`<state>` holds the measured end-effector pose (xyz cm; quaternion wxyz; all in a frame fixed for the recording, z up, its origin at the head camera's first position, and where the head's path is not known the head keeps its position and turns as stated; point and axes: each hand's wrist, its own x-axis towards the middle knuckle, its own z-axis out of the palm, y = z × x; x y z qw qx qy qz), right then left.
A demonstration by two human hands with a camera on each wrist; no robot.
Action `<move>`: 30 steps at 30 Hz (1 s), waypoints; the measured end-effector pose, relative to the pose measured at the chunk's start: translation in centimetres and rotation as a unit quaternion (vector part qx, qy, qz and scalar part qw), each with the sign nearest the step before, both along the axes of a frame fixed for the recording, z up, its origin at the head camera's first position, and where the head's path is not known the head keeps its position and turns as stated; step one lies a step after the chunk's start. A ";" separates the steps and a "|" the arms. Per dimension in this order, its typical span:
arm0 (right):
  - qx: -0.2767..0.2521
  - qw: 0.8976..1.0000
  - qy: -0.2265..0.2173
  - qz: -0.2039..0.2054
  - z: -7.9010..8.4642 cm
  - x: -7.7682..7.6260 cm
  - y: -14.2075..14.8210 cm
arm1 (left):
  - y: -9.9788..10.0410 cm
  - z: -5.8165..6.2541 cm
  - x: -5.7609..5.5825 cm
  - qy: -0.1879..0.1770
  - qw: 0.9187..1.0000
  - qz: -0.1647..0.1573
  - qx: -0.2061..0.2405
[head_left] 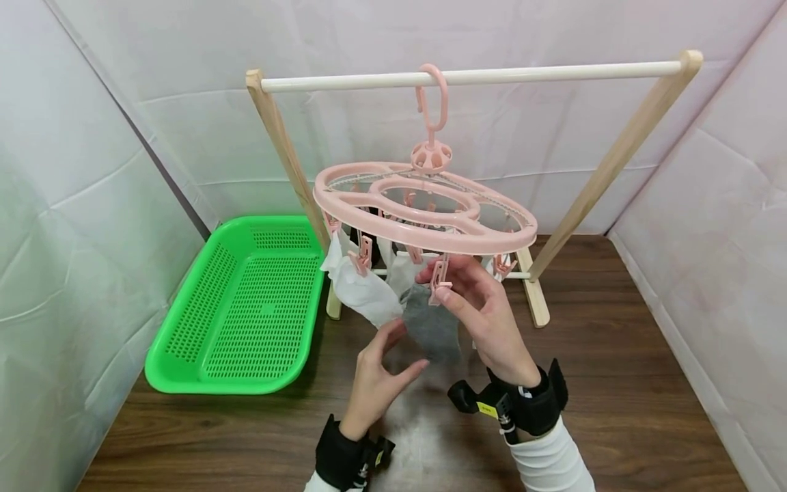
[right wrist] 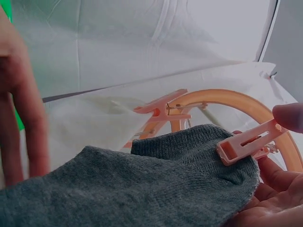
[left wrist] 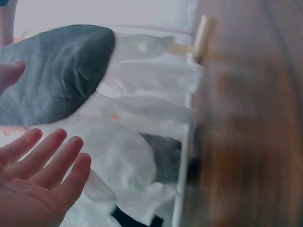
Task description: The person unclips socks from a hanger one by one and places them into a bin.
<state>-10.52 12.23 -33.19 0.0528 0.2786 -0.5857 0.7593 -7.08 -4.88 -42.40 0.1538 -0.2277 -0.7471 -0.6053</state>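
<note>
A grey sock [head_left: 433,331] hangs by its ribbed cuff from a pink clip [head_left: 439,277] on the front of a pink oval drying hanger [head_left: 424,238]. My right hand [head_left: 492,328] pinches this clip, thumb on its near side and fingers behind the cuff. In the right wrist view the clip [right wrist: 251,142] has its jaws over the cuff edge. Beside the sock's toe end is my left hand [head_left: 378,379], its fingers spread apart and holding nothing. Left of the grey sock, a white sock [head_left: 365,294] dangles from the hanger, with more white and dark pieces behind.
The hanger's hook [head_left: 435,102] loops over a white rod [head_left: 553,72] on a wooden stand [head_left: 611,171]. A green basket [head_left: 236,387] sits at the left on the dark wooden table [head_left: 627,383]. Another pink clip [head_left: 503,265] hangs at the hanger's right end. Pale fabric walls surround the table.
</note>
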 end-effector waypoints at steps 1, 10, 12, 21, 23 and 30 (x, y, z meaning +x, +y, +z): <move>0.000 1.000 -0.001 0.002 0.0 0.0 0.0 | 0.2 0.8 0.0 -0.011 1.000 -0.005 0.004; 0.011 1.000 -0.012 0.026 0.3 0.1 0.1 | 1.6 1.6 -1.2 0.007 0.997 -0.033 0.067; 0.013 0.999 -0.012 0.029 0.3 0.1 0.0 | 1.9 1.5 -1.2 0.017 0.996 -0.038 0.085; 0.001 0.998 -0.035 0.053 0.3 0.2 0.1 | 2.4 1.5 -0.9 0.055 0.995 0.005 0.082; 0.000 0.997 -0.043 0.058 0.3 0.1 0.2 | 2.4 1.6 -0.9 0.059 0.995 0.024 0.076; 0.024 0.998 -0.046 0.042 -0.1 0.2 0.1 | 2.5 1.4 -0.4 0.033 0.996 0.054 0.059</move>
